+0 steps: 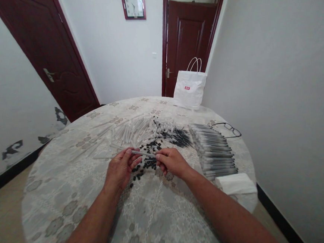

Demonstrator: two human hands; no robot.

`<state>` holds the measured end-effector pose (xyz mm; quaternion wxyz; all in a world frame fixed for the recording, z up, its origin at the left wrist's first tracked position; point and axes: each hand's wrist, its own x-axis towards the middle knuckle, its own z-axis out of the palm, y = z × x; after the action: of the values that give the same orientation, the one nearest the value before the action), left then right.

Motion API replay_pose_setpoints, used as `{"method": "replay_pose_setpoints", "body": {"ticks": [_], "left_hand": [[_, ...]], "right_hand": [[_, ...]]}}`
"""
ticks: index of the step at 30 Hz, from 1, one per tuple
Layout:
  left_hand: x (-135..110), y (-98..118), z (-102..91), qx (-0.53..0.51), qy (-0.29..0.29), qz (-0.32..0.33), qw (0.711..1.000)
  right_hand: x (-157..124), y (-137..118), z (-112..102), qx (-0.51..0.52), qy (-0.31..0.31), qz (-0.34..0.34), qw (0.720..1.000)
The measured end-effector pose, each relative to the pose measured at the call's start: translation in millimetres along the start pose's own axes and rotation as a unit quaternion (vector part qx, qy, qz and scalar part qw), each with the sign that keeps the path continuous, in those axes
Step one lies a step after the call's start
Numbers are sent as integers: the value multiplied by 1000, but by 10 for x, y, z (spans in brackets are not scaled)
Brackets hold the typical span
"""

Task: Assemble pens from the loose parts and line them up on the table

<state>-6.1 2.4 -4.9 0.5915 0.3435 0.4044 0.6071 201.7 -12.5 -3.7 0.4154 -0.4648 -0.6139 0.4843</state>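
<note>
My left hand (pixel 122 168) and my right hand (pixel 172 162) hold one slim white pen barrel (pixel 143 153) between them, each pinching an end, just above a round table (pixel 72 188) with a floral cloth. Under the barrel lies a scatter of small black caps (pixel 148 163). Behind my hands is a heap of white pen barrels (pixel 132 133), and to its right a pile of thin black refills (pixel 180 137). Both hands have their fingers closed on the barrel.
Several finished pens (pixel 215 151) lie in a stacked row at the right, with a folded white tissue (pixel 235 184) in front and black glasses (pixel 231 129) behind. A white paper bag (pixel 189 88) stands at the far edge. Two dark doors and a wall clock (pixel 133 5) are behind.
</note>
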Motion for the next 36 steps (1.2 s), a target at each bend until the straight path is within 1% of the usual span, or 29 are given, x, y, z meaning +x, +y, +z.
{"method": "replay_pose_setpoints", "body": {"ticks": [1, 2, 3, 4, 6, 7, 8, 10, 11, 12, 14, 16, 18, 19, 21, 23, 24, 26, 27, 29, 31, 33, 36], "left_hand": [[-6, 2, 5, 3, -4, -2, 1000], [-12, 1, 11, 5, -10, -3, 1000], [-20, -3, 20, 7, -17, -4, 1000], [-30, -10, 31, 9, -23, -3, 1000], [-56, -33, 61, 23, -33, -1, 999], [-74, -49, 80, 40, -41, -1, 998], [-94, -65, 101, 61, -53, -4, 997], [-138, -95, 142, 103, -87, -9, 991], [-159, -109, 159, 124, -106, -10, 987], [-180, -120, 174, 143, -125, -8, 982], [-213, -135, 193, 178, -155, 0, 972], [-232, -142, 200, 201, -172, 6, 964], [-238, -137, 194, 203, -172, 9, 964], [-235, -131, 187, 203, -166, 12, 965], [-219, -113, 163, 208, -144, 24, 967], [-195, -96, 135, 213, -122, 34, 969], [-182, -90, 122, 212, -113, 35, 970], [-166, -79, 107, 210, -102, 34, 972], [-164, -73, 107, 211, -99, 32, 972], [-174, -54, 122, 220, -96, 30, 970], [-197, -29, 147, 228, -94, 31, 969], [-220, -3, 167, 235, -89, 32, 967], [-236, 22, 171, 244, -89, 29, 965]], "right_hand": [[8, 1, -14, 46, -16, 40, 998], [14, -3, -36, 75, -28, 65, 995], [17, -14, -65, 84, -36, 74, 993], [14, -33, -98, 74, -40, 68, 994], [-5, -89, -158, -2, -38, 15, 999], [-20, -122, -178, -58, -30, -28, 997], [-38, -154, -190, -118, -17, -75, 990], [-79, -210, -188, -229, 2, -155, 961], [-100, -233, -179, -279, 1, -179, 943], [-122, -256, -171, -328, -7, -192, 925], [-163, -310, -179, -422, -29, -196, 885], [-192, -388, -263, -493, -37, -192, 848], [-197, -480, -466, -531, -20, -196, 824], [-188, -521, -616, -543, 1, -195, 817], [-150, -568, -994, -570, 66, -177, 800], [-99, -547, -1415, -608, 148, -139, 767], [-75, -510, -1615, -629, 175, -113, 749], [-35, -396, -1948, -661, 200, -52, 721], [-20, -328, -2071, -671, 204, -23, 712], [3, -190, -2230, -684, 198, 20, 701], [21, -68, -2293, -689, 185, 40, 699], [32, 39, -2296, -689, 181, 46, 701], [29, 192, -2245, -683, 193, 49, 703]]}}
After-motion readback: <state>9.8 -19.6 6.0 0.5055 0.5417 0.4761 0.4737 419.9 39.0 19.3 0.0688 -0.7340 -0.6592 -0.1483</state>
